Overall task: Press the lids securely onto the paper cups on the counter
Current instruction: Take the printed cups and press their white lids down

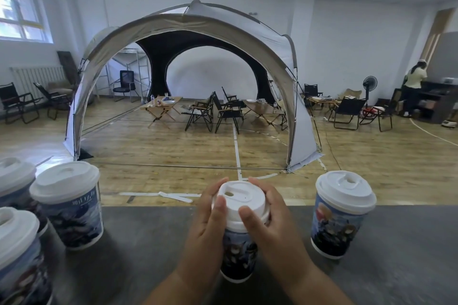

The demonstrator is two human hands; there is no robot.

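Observation:
A printed paper cup (239, 255) stands upright on the dark grey counter (148, 255) right in front of me, with a white lid (241, 202) on top. My left hand (207, 228) wraps the lid's left side, thumb resting on its top. My right hand (270, 223) wraps the right side, thumb also on the top. Both hands grip the lid's rim. Another lidded cup (339, 215) stands to the right. At the left stand three lidded cups: one (71, 205) nearest the middle, one (14, 181) behind it and one (19, 255) at the frame's lower left.
The counter's far edge (409, 205) runs just behind the cups. Beyond it lies a wooden floor with a large tent (188, 22), folding chairs and low tables. A person (414, 86) stands at a desk at the far right.

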